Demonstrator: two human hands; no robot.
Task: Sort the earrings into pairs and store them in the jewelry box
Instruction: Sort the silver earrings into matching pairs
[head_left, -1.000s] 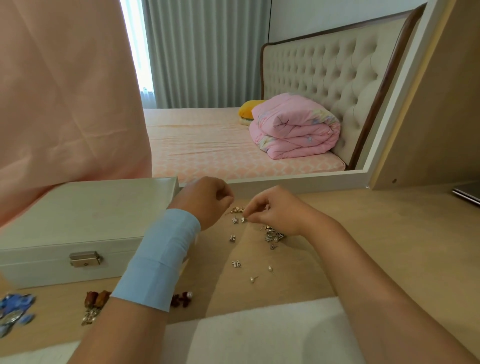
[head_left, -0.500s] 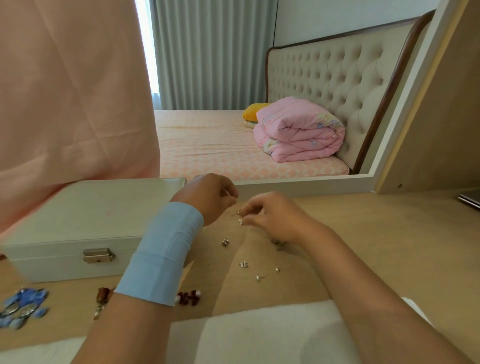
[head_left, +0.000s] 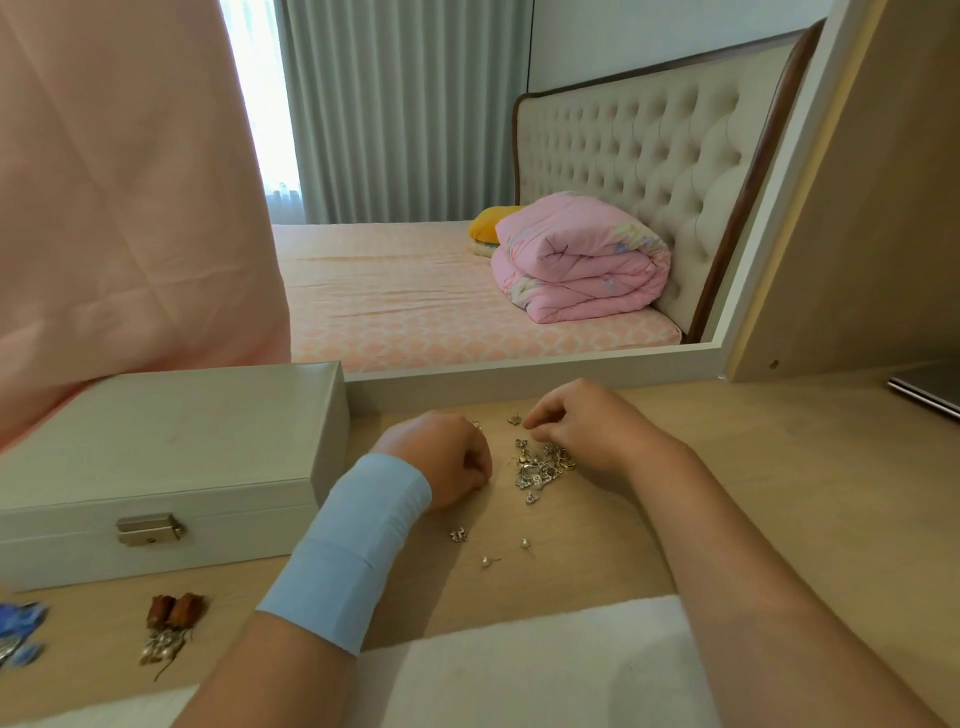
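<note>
While the white leatherette jewelry box (head_left: 156, 441) sat shut, curled left hand (head_left: 441, 462) and right hand (head_left: 587, 426) flanked heaped silver earrings (head_left: 540, 467), grasp indiscernible

Closed white jewelry box (head_left: 156, 441) beside scattered earrings (head_left: 543, 465) on a counter (head_left: 779, 467).
Box at left, clasp (head_left: 149, 530) forward; most earrings heaped to its right, three strays (head_left: 458, 535) nearer; brown pair (head_left: 174, 610) and blue pieces (head_left: 18, 626) before the box.
</note>
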